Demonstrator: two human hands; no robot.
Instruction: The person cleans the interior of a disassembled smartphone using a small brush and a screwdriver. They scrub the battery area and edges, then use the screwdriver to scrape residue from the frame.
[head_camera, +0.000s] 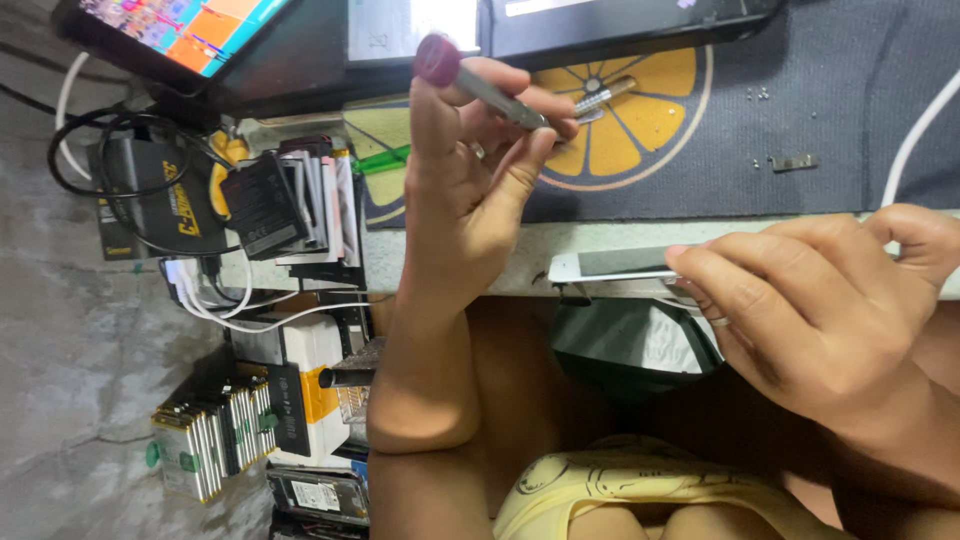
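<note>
Head view, nearest to me: a yellow garment (600, 490) lies at the bottom edge, and both forearms rise from it. My right hand (810, 300) is closest, its back to the camera, with the fingers closed around the end of a white-edged phone (620, 264). It holds the phone level along the front lip of the pale worktop (450, 260). Just below the phone a dark green pouch (625, 345) hangs under the edge. My left hand (465, 200) stands upright a little further out. Its fingers and thumb are pinched tight on a slim metal screwdriver (500, 98) with a round maroon cap. The tool is tilted, with its tip over the mat, well apart from the phone. Off to the left, beside the bench, I see a row of flat battery packs (210, 445), some white cables (250, 310) and a black box (265, 205). Beyond the hands lies a dark grey mat (800, 100) printed with a yellow citrus slice. A few tiny screws (760, 93) and a small metal bracket (793, 161) rest on it. Farthest away, a tablet (180, 25) with a bright coloured screen leans at the top left.
</note>
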